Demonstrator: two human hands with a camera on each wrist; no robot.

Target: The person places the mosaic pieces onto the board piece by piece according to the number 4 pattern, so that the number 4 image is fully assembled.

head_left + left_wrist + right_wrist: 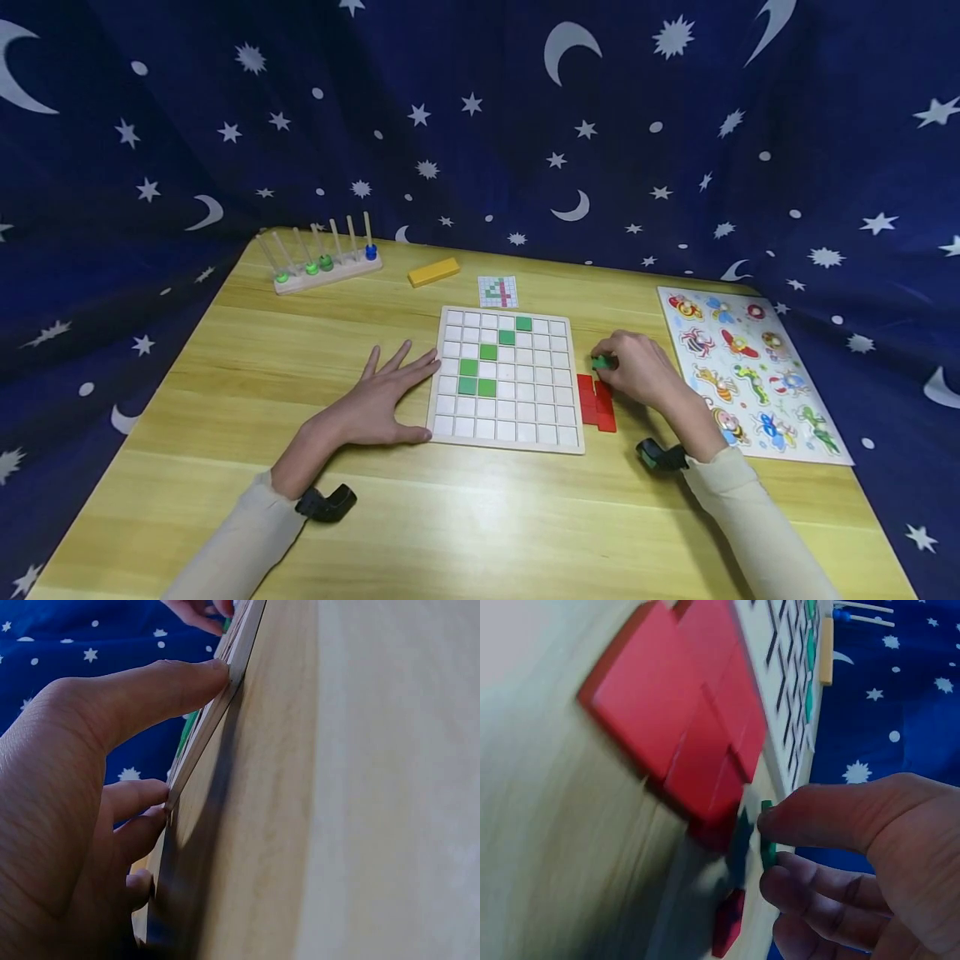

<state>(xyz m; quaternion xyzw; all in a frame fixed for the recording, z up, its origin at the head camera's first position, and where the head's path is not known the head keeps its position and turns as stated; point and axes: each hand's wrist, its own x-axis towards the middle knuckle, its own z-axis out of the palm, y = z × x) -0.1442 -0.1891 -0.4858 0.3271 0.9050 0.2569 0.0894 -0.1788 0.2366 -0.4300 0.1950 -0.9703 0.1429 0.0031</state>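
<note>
So, nearest: left hand (382,402) spread, fingers apart, thumb and some fingertips touching the left edge of the grid board (506,409); six green tiles (488,352) sit in its cells, no red, most cells bare. Red tiles (604,410) lie off-board just beside its right edge, so red looks undone. Right hand (637,367) pinches a green tile (768,851), clear of the board, unplaced. Farther back, pattern card (498,292) shows green plus a red column; I'd judge partway. Left wrist gives the board edge-on, thumb against it; right wrist adds the thumb-and-finger pinch, a red piece (729,922) past the main group and a dark greenish patch (739,844), too blurred to call; only head shows the card.
</note>
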